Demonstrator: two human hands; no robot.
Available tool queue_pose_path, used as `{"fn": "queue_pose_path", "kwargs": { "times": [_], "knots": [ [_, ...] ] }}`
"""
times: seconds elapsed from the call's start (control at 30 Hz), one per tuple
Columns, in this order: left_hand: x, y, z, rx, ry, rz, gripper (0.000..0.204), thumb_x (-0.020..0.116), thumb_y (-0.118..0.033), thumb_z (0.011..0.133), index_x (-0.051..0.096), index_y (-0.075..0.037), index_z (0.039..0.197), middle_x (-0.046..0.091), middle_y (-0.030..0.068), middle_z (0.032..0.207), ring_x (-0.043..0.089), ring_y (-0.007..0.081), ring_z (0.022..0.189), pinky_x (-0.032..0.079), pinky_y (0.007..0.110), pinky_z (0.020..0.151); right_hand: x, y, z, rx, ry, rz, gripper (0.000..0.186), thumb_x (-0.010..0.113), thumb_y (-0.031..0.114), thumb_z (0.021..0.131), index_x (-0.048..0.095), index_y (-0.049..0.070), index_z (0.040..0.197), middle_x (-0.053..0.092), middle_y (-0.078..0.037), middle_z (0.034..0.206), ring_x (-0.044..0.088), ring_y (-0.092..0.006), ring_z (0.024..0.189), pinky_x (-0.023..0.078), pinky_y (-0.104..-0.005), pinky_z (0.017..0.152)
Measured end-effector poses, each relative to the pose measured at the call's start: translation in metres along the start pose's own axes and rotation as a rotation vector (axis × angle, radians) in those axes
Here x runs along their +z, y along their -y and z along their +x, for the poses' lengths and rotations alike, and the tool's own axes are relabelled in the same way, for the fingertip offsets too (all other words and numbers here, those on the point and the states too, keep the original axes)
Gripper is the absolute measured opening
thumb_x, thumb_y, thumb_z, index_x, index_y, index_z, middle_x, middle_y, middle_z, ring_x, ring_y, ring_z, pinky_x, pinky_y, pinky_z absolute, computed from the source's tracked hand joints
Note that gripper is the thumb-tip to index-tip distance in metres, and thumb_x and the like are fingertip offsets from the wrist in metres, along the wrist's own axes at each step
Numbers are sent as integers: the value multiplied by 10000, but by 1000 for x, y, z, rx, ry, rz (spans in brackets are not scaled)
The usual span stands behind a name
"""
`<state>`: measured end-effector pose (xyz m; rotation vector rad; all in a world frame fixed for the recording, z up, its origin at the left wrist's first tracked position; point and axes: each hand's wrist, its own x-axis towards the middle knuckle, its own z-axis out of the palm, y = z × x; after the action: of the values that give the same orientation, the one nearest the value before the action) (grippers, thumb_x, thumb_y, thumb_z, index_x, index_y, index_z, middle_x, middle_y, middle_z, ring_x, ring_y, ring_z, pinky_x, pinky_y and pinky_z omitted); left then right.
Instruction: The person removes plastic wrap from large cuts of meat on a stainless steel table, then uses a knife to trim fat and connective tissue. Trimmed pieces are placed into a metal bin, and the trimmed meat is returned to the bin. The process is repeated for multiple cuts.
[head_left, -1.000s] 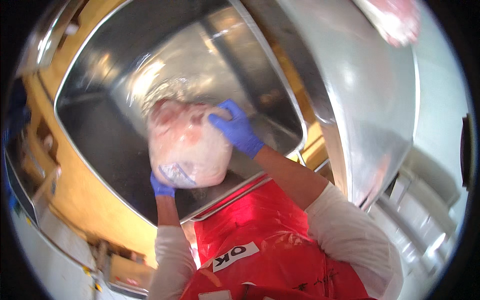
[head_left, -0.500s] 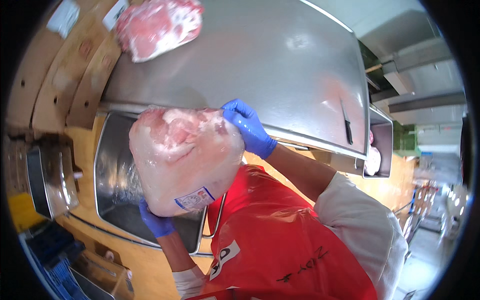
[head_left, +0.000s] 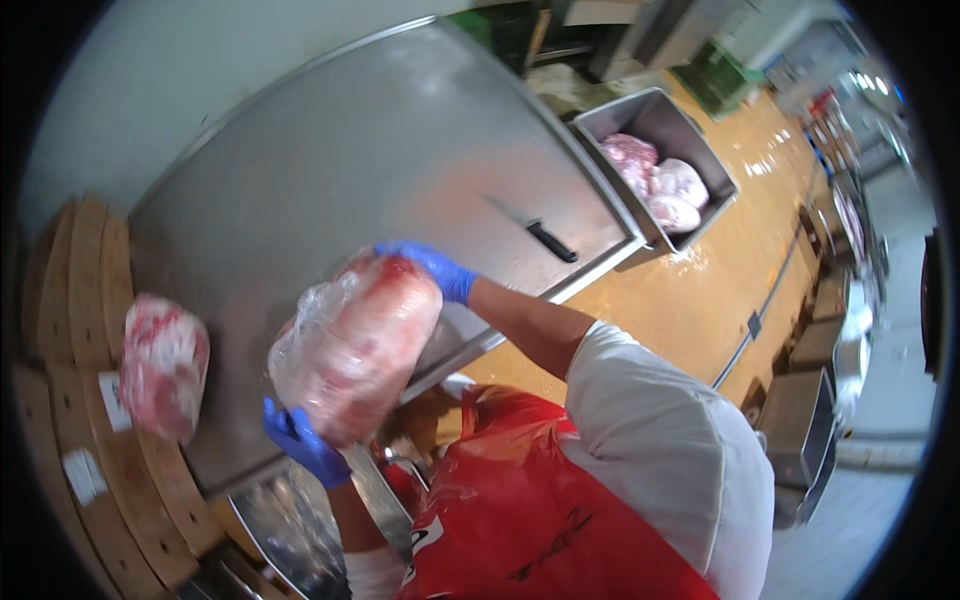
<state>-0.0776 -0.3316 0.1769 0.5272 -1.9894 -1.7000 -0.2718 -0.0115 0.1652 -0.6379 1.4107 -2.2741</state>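
Between my gloved hands is a large pale-pink piece of meat (head_left: 375, 365), held over the front edge of the metal table. Clear plastic film (head_left: 312, 325) clings to its left side, crumpled and loose-looking. My right hand (head_left: 432, 272), in a blue glove, grips the meat's upper right end. At the lower left end, my left hand (head_left: 305, 447) supports it, some fingers showing beside the film and the rest hidden. A second red-and-white piece of meat (head_left: 165, 370) lies at the table's left end. A black-handled knife (head_left: 552, 241) rests on the table to the right.
Cardboard boxes (head_left: 85, 280) stand along the table's left end. Below the table's front edge is a metal bin (head_left: 375, 492) with clear plastic in it. Beyond the right end, another metal bin (head_left: 712, 150) holds several pieces of meat. The metal table (head_left: 350, 140) meets a wall behind.
The meat has gone from above the metal bin to over the table's front edge, and has been turned; its label no longer shows. My view has swung to the right.
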Motion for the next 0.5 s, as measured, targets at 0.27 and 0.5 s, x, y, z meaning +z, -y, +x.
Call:
{"fn": "queue_pose_path", "kwargs": {
  "times": [0.27, 0.5],
  "knots": [
    [119, -5, -36, 769, 112, 741, 765, 649, -565, 876, 501, -80, 1448, 419, 243, 1467, 411, 426, 1357, 349, 556, 1070, -27, -9, -62, -43, -533, -1121, 820, 764, 401, 770, 416, 92, 1445, 455, -232, 1405, 499, -424, 1257, 415, -488, 1067],
    [143, -46, 12, 712, 286, 839, 725, 727, -409, 839, 498, -108, 1458, 433, 268, 1469, 464, 450, 1304, 376, 535, 1062, -63, 22, -66, 156, -430, -1146, 677, 754, 312, 696, 531, 103, 1300, 602, -237, 1194, 596, -451, 1048, 497, -500, 934]
  ]
}}
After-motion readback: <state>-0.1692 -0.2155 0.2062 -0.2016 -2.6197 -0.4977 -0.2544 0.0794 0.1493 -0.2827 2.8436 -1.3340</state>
